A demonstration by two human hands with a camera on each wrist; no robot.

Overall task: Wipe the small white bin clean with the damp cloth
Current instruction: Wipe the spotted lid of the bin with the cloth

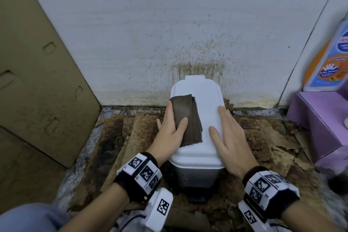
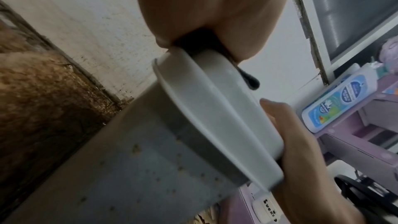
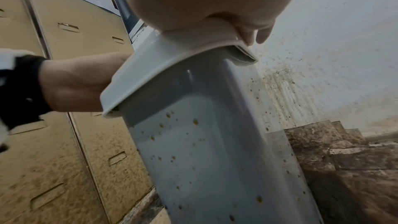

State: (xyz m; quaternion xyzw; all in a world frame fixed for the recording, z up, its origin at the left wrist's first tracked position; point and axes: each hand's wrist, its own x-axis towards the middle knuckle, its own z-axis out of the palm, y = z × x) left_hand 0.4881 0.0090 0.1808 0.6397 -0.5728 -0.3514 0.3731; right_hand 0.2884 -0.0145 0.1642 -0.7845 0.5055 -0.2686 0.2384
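Observation:
The small white bin (image 1: pixel 197 177) stands on the floor against the wall, its lid (image 1: pixel 205 100) closed. A folded dark brown cloth (image 1: pixel 186 107) lies on the lid's left half. My left hand (image 1: pixel 174 128) holds it there, thumb on top and fingers along the lid's left edge. In the left wrist view the cloth (image 2: pixel 249 79) is squeezed between palm and lid (image 2: pixel 215 108). My right hand (image 1: pixel 226 130) rests flat on the lid's right half with straight fingers. The right wrist view shows brown specks on the bin's side (image 3: pixel 215 142).
A cardboard panel (image 1: pixel 37 81) leans at the left. A purple box (image 1: pixel 316 118) with a bottle (image 1: pixel 327 58) on it stands at the right. The wall (image 1: pixel 197 52) behind the bin is spattered. Stained, peeling paper (image 1: pixel 131 137) covers the floor. A black pedal (image 1: pixel 196 198) sticks out at the bin's foot.

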